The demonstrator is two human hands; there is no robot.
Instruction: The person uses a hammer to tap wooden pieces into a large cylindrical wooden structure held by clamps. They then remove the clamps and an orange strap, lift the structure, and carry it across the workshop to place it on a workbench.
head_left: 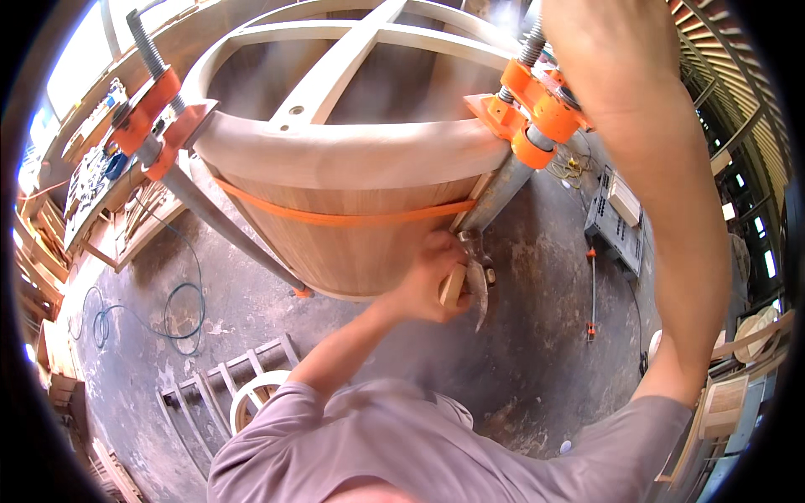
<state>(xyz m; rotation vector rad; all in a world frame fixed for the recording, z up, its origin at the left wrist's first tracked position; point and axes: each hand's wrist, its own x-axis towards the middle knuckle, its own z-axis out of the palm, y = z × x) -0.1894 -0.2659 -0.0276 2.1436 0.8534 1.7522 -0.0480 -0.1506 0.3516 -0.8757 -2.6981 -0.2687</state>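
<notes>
Before me stands a tapered, tub-like wooden vessel [360,251] of upright staves, with a thick pale rim [360,157] and an orange strap [344,216] around it. My left hand [423,281] is closed beside its lower right side, gripping a claw hammer [476,268]. A light wood piece [453,285] shows in that hand; I cannot tell whether it is the handle or a separate block. My right hand [608,42] is raised by the right orange clamp [537,109], its fingers cut off by the upper edge. Another orange clamp [155,121] grips the rim at left.
Pale crossbars [340,71] span the vessel's top. Clamp pipes [231,226] slant down beside it. A hose [184,310] coils on the stained floor at left, near a slatted frame [226,381]. At right are a grey case [616,222] and a bar clamp [593,293].
</notes>
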